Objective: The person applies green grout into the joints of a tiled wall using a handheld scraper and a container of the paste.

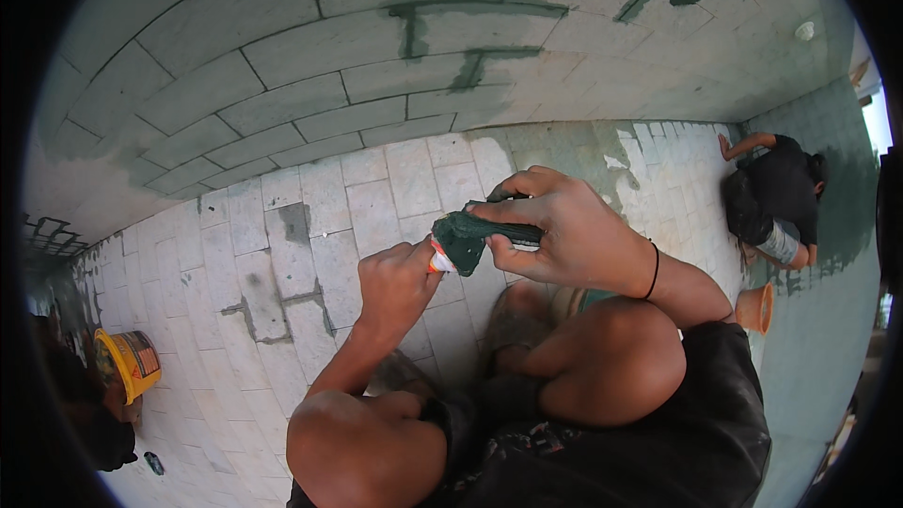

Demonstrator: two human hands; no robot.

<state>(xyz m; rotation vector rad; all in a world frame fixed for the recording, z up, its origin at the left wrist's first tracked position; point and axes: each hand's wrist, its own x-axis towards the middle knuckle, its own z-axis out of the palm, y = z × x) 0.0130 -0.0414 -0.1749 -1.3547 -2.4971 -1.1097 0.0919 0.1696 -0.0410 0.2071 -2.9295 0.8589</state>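
Observation:
My left hand (400,277) is closed in front of my knees, gripping a crumpled plastic packet (438,261) in white and orange-red. Dark green grout (459,243) is heaped at the end of the packet, between my two hands. My right hand (574,226) pinches a flat spreader (513,231) coated in the same green grout, thumb below and fingers above. The spreader's left end meets the grout; how much of it lies inside the packet is hidden.
Pale floor tiles (216,301) run up to a tiled wall (292,66) with dark green joints and smears. A yellow bucket (141,362) stands left, beside a person (89,414). Another person (776,188) crouches at right, near an orange-brown bucket (754,309).

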